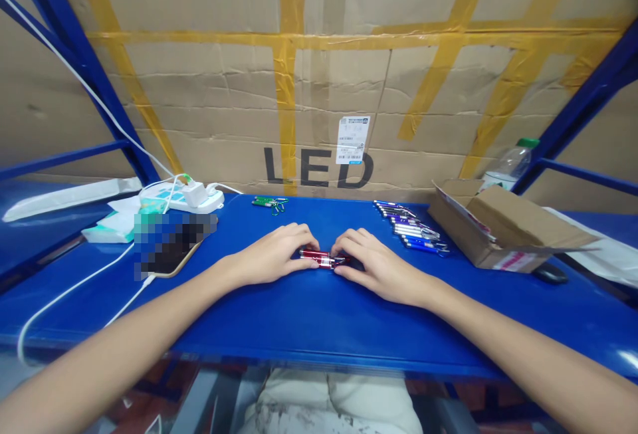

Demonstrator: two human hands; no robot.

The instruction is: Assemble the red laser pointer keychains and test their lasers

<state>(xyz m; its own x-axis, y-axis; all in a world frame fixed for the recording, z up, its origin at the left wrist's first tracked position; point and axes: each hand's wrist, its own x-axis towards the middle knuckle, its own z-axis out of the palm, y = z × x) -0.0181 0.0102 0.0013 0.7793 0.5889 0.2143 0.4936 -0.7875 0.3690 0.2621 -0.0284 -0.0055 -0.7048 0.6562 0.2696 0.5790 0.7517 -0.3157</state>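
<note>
Several red metal tubes [319, 258] with silver ends and carabiner clips, which look like keychain flashlights, lie side by side on the blue table. My left hand [279, 254] grips their left ends between thumb and fingers. At the clip end, my right hand [376, 264] is closed in a loose pinch, its fingertips on the right ends. Fingers partly cover both ends of the group. Farther back lie green flashlights [269, 203] with clips. To the right is a row of purple, silver and blue flashlights [409, 226], dark ones at its far end.
An open cardboard box [498, 228] stands at the right, a black object [549, 272] by its foot and a green-capped bottle [513, 161] behind. At the left are a phone [179, 248], power strip [199, 201] and white cables. A large cardboard sheet [224, 108] closes the back.
</note>
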